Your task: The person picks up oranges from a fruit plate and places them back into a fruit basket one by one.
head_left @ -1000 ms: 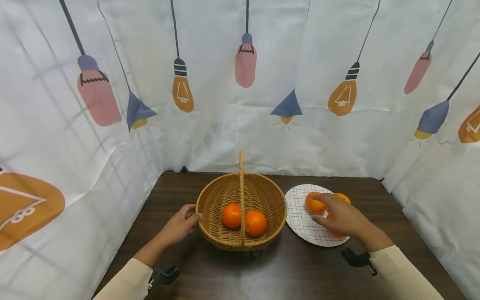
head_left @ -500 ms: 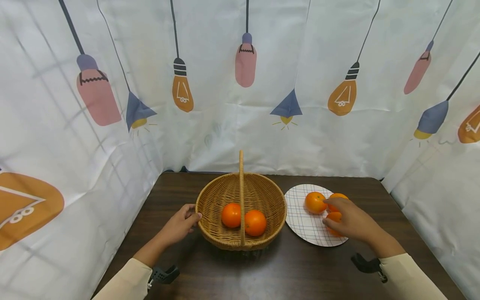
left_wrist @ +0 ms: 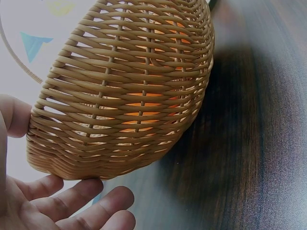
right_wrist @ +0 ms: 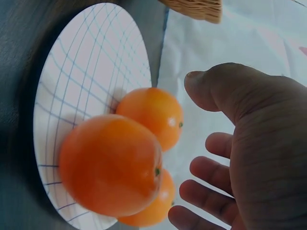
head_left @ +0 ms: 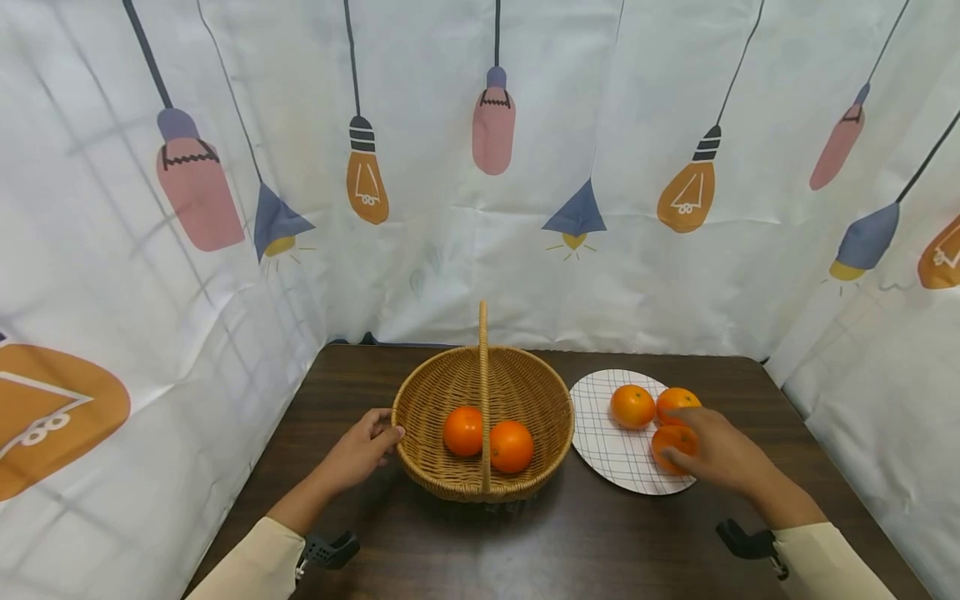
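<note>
At the left side of a wicker basket (head_left: 431, 379), my left hand (head_left: 356, 454) pinches the rim, thumb over the edge and fingertips against the outer weave (left_wrist: 115, 96). Two oranges lie inside the basket, one orange (head_left: 462, 431) left of the handle and the other orange (head_left: 512, 447) right of it. A white plate (head_left: 600, 442) with a blue grid bears three oranges: a left one (head_left: 632, 406), a back right one (head_left: 678, 402) and a front one (head_left: 667, 450). Over the plate's right side, my right hand (head_left: 723, 450) hovers with loosely bent fingers, apart from the oranges in the right wrist view.
The tall arched handle (head_left: 483, 392) crosses the basket's middle from front to back. Basket and plate stand close together on a dark wooden table (head_left: 562, 542). A white curtain (head_left: 465, 275) printed with lamps encloses the back and sides.
My right hand has moved right and slightly toward me, from above the left orange on the plate to near the front one. The left hand and basket have stayed put.
</note>
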Tool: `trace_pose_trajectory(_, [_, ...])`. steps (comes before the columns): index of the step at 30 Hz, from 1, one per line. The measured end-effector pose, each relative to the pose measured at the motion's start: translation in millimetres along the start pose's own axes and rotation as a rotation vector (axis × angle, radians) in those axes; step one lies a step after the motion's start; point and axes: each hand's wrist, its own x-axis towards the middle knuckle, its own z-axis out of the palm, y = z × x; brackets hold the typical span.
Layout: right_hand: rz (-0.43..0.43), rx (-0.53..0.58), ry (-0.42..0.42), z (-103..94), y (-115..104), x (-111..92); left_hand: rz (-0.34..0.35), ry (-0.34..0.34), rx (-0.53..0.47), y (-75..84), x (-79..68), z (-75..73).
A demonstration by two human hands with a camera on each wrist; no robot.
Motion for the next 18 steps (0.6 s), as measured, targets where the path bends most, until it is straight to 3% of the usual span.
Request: trace_pose_trajectory(18, [0.069,-0.061,-0.007,9.0,19.7,-8.8,0.007,0.003,-0.013,-1.2,-0.6,0.8])
